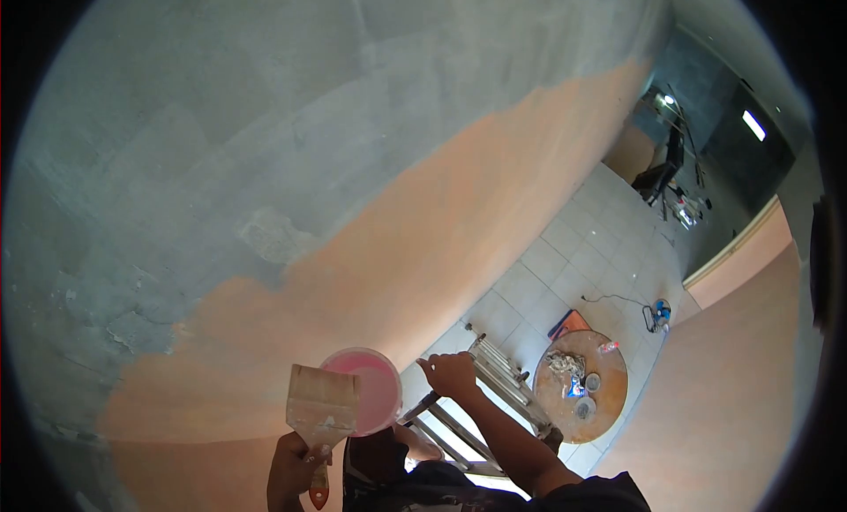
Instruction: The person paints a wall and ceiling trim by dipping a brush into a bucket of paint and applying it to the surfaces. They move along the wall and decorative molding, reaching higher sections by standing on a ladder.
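My left hand (292,473) is closed round the handle of a wide, flat paintbrush (319,413) with pale bristles and a reddish-orange handle end. The bristles point up and overlap the left rim of a round bucket (381,390) with pink inside. What holds the bucket up is hidden. To the right, my right hand (452,374) has its fingers curled at the top of a metal ladder (516,390), seemingly gripping it. In front of me is a wall (265,159), grey above, with an uneven band of peach paint (379,282) along its lower part.
Below, a round table (609,384) holds a crumpled cloth, small containers and a bottle. A blue object with a cord (661,311) lies on the tiled floor (543,260). Dark equipment (672,163) stands farther off. A peach wall (706,397) rises on the right.
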Available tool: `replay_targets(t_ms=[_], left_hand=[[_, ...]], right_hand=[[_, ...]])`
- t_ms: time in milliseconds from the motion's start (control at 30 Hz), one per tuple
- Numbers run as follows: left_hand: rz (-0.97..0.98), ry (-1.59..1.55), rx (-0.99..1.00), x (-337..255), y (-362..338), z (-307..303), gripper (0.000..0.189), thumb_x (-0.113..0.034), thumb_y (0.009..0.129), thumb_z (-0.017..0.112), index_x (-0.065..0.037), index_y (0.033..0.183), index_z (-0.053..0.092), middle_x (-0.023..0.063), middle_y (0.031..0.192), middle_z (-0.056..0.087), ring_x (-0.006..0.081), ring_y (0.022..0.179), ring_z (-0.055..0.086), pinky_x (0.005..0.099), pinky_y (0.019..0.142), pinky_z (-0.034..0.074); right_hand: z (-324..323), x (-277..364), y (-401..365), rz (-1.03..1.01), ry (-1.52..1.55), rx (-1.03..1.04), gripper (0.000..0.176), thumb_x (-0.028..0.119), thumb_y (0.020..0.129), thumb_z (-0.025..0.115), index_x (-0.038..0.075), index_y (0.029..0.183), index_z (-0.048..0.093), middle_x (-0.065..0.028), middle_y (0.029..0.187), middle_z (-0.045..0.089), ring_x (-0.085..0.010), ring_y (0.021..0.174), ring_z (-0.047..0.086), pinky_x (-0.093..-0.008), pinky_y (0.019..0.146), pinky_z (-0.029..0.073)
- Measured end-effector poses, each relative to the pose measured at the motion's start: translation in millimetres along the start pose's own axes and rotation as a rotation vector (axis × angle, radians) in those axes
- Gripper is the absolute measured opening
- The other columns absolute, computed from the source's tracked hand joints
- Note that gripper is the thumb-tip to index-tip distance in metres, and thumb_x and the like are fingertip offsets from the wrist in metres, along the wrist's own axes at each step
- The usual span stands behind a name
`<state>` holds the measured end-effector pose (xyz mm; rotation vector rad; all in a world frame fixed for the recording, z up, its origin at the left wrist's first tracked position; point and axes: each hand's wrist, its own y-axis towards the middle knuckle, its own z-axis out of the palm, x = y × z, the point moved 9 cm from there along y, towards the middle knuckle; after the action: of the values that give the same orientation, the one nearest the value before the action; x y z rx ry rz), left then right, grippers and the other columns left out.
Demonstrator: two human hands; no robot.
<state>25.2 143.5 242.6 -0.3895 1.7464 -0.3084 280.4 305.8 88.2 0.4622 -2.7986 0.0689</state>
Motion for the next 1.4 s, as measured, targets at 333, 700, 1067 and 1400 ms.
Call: replay_targets(t_ms=[333,700,1067,1400], left_hand=[[0.025,0.038,0.106,-50.3,-17.1,0.2,0.011,-0.001,0.084,0.064,-0.001,0.094,0.068,0.0057,0.075,0.065,0.0118,0.068,0.061,0.0286,0.063,0.049],[-0.155,-0.236,0.118,-74.2,-39.9,1.0,0.030,-0.027,0.086,0.065,0.003,0.085,0.062,0.0058,0.067,0.059,0.0122,0.053,0.055,0.0254,0.048,0.041],[0.006,-0.124,0.113,-101.3,-29.0,-5.2,0.032,-0.030,0.085,0.065,0.002,0.086,0.063,0.0074,0.065,0.058,0.0141,0.053,0.055,0.0271,0.046,0.041],[-0.017,-0.224,0.097,-89.7,-42.6,-9.8,0.032,-0.028,0.086,0.066,0.004,0.090,0.062,0.0084,0.068,0.060,0.0130,0.052,0.055,0.0261,0.046,0.042]], right_hand=[[4.3,6.6,4.9,-0.061,-0.159,0.121,0.056,0.045,0.097,0.043,0.011,0.062,0.070,-0.0110,0.056,0.064,-0.0289,0.052,0.064,-0.0483,0.063,0.042],[9.4,-7.7,0.7,0.283,-0.005,0.373,0.072,0.061,0.094,0.035,0.007,0.066,0.071,-0.0123,0.063,0.066,-0.0257,0.070,0.065,-0.0421,0.096,0.035],[8.6,-8.4,-6.3,0.266,-0.002,0.351,0.056,0.050,0.095,0.045,0.010,0.067,0.071,-0.0090,0.060,0.064,-0.0234,0.065,0.064,-0.0373,0.085,0.037],[10.6,-12.7,9.8,0.177,0.014,0.122,0.043,0.043,0.092,0.053,0.011,0.067,0.067,-0.0098,0.057,0.063,-0.0281,0.058,0.064,-0.0447,0.083,0.041]])
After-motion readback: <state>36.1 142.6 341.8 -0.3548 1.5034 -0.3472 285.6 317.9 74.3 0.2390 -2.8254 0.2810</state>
